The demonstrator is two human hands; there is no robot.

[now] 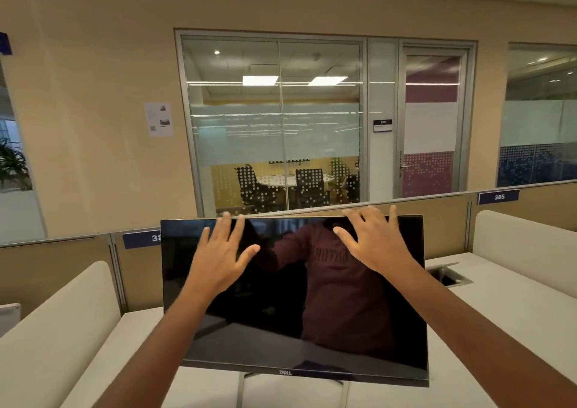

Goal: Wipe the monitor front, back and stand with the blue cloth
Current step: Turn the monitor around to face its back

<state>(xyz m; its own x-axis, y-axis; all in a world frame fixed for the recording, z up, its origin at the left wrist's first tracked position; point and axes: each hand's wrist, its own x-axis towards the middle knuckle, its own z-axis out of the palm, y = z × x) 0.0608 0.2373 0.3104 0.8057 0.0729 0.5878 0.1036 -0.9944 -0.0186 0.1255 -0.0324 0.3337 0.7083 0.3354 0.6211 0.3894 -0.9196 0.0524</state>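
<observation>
The flat, rectangular monitor [299,320] is standing in the lower centre of the frame, its glossy black screen mirroring a person. Its thin silvery metal stand [240,390] is resting on a smooth white desk [499,314]. The left hand [223,253] and right hand [373,243] are hovering at the screen's upper edge, fingers straight and spread, holding nothing; contact is unclear.

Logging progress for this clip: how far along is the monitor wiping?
No sign of wiping yet; no blue cloth is in view. The left hand and right hand, both open, are spread at the top edge of the monitor. Front, back and stand are all left.
</observation>
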